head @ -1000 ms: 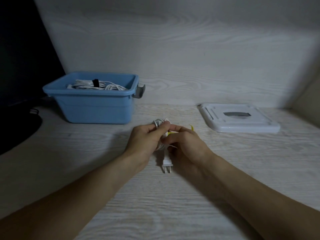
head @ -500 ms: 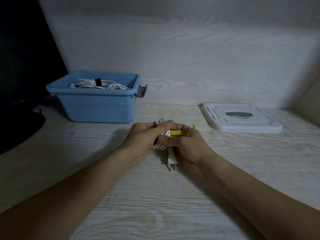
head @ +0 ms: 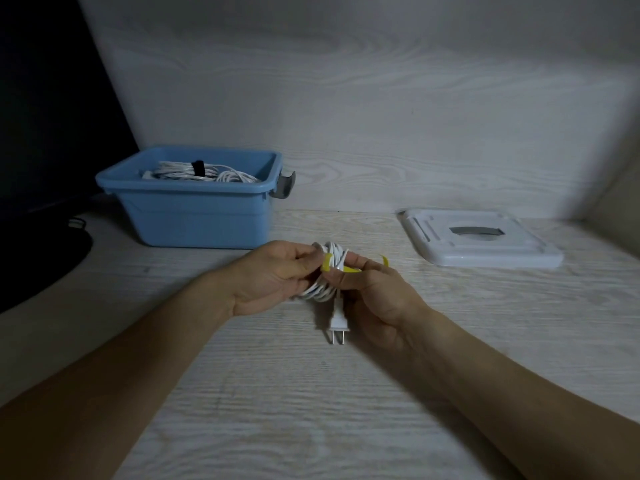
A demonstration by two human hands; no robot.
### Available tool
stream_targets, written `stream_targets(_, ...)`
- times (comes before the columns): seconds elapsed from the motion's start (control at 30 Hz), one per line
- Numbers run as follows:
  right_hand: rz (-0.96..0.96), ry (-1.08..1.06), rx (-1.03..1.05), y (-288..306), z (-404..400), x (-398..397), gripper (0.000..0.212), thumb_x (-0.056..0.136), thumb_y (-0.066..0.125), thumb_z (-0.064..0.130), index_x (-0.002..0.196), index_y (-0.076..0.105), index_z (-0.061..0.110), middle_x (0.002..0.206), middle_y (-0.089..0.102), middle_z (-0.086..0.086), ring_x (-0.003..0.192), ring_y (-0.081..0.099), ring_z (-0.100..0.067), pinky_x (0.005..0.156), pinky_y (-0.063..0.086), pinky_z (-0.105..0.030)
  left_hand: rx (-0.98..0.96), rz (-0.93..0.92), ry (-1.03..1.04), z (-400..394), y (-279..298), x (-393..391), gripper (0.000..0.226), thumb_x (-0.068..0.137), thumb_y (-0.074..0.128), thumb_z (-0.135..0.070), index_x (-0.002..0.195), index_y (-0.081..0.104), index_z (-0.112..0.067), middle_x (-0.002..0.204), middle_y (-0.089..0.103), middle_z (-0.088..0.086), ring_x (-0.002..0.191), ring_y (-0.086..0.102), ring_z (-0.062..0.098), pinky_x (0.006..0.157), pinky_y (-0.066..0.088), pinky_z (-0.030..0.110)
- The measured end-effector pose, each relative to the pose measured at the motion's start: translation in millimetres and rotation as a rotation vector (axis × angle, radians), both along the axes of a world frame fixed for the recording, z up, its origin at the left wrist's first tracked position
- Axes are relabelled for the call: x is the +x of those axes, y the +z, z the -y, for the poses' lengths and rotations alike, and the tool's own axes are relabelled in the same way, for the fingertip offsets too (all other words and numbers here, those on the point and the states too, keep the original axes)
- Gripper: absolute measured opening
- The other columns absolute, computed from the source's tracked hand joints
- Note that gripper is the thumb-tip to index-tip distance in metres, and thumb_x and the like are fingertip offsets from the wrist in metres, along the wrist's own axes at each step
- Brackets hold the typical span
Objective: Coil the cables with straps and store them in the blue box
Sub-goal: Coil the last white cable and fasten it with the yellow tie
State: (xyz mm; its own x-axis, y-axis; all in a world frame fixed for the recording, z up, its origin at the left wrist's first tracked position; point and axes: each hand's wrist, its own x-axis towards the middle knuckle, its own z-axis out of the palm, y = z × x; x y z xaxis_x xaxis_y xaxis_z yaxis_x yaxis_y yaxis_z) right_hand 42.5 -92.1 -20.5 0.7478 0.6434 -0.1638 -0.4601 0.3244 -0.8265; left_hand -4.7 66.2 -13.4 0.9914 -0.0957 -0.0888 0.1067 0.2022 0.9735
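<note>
White cable point(head: 320, 289): coiled, gripped by left hand point(head: 273, 278); plug swung lower
Yellow strap point(head: 327, 263): pinched in right hand point(head: 372, 292) fingers, now half-wrapped; fastening next

Dim, bluish light, dark left edge, wide-angle bending, soft corners

Box point(head: 194, 216) left – lid point(head: 485, 244) right, well apart.

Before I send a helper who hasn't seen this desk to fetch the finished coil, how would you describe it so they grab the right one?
Find the open blue plastic box at the back left of the pale wood-grain desk. Inside lies a coiled white cable. A black strap binds it, unlike the coil in the hands, which has a yellow strap.
</note>
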Motion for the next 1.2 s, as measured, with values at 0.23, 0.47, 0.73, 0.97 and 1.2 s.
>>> stream_targets(0.23, 0.082, -0.027, -0.046, -2, 5, 4, 0.054, 0.066, 0.072, -0.01, 0.119, 0.062, -0.008, 0.108, 0.068, -0.03, 0.095, 0.065, -0.037, 0.089, 0.056, -0.042, 0.174, 0.081, 0.159, 9, -8, 6, 0.041, 0.081, 0.068, -0.031, 0.11, 0.07, -0.003, 0.112, 0.068, 0.022, 0.104, 0.062, 0.027, 0.101, 0.045, 0.033)
stream_targets(0.47, 0.459, -0.043, -0.135, 4, 7, 12, 0.027, 0.092, 0.054, -0.012, 0.116, 0.062, -0.001, 0.08, 0.07, -0.011, 0.067, 0.067, -0.012, 0.065, 0.053, -0.021, 0.407, 0.216, 0.337, 12, -4, 3, 0.049, 0.084, 0.069, -0.05, 0.113, 0.073, -0.01, 0.106, 0.074, 0.009, 0.107, 0.068, 0.027, 0.101, 0.05, 0.048)
stream_targets(0.73, 0.8, -0.244, -0.299, 8, 17, 16, 0.006, 0.087, 0.073, 0.005, 0.091, 0.074, 0.001, 0.071, 0.074, -0.013, 0.059, 0.071, -0.022, 0.055, 0.056, -0.025, 0.317, 0.122, 0.162, 23, 4, -3, 0.039, 0.102, 0.044, -0.029, 0.118, 0.066, -0.002, 0.117, 0.068, 0.022, 0.113, 0.064, 0.034, 0.104, 0.047, 0.042)
stream_targets(0.97, 1.045, -0.381, -0.42, 12, 22, 18, 0.016, 0.076, 0.083, 0.009, 0.086, 0.075, 0.019, 0.064, 0.072, 0.001, 0.058, 0.067, -0.012, 0.056, 0.053, -0.023, 0.211, 0.038, 0.095, 24, 10, -6, 0.035, 0.105, 0.033, -0.014, 0.107, 0.064, 0.002, 0.094, 0.068, 0.02, 0.09, 0.065, 0.027, 0.092, 0.053, 0.039)
stream_targets(1.2, 1.334, -0.315, -0.417, 12, 19, 17, 0.011, 0.088, 0.074, 0.015, 0.097, 0.079, 0.019, 0.079, 0.064, 0.016, 0.077, 0.064, -0.011, 0.067, 0.055, -0.032, -0.113, -0.032, 0.034, 18, 19, -9, 0.025, 0.096, 0.04, -0.011, 0.098, 0.059, 0.004, 0.071, 0.056, 0.01, 0.07, 0.054, 0.018, 0.077, 0.051, 0.036)
